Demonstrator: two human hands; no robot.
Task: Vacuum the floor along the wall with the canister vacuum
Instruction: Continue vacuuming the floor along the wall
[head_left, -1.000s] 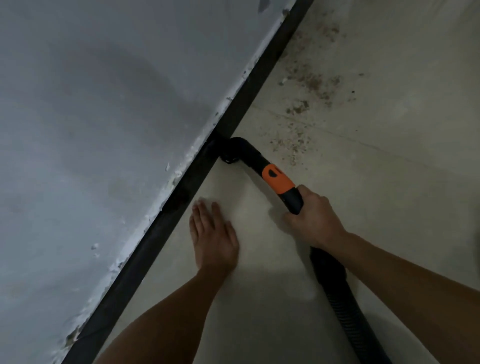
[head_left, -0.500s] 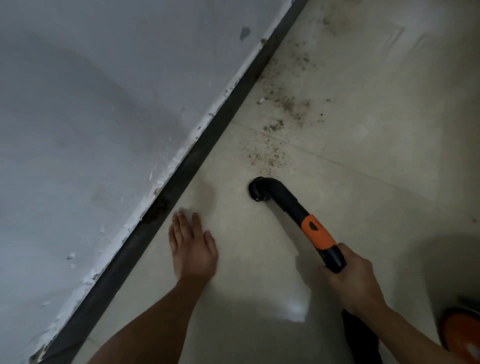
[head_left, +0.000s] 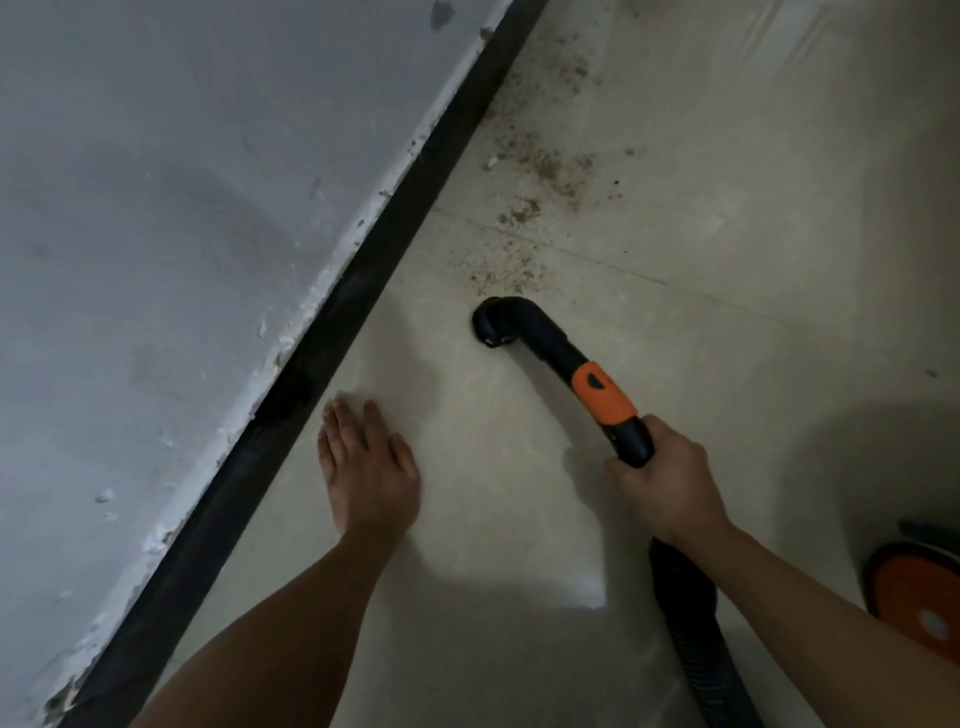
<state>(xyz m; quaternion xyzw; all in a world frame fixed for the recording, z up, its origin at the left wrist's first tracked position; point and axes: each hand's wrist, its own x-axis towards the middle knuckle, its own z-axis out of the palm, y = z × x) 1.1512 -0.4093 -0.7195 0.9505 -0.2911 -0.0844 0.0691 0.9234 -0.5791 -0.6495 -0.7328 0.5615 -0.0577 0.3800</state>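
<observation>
the right hand is wrapped around the black vacuum handle, hiding part of it; the nozzle sits on the floor just short of scattered debris. the left hand lies flat, fingers spread, near the baseboard. the hose and orange canister are cut off by the frame.

Two bare forearms, no sleeves in view, left hand and right hand both ungloved, no rings, watch or wristbands visible
</observation>
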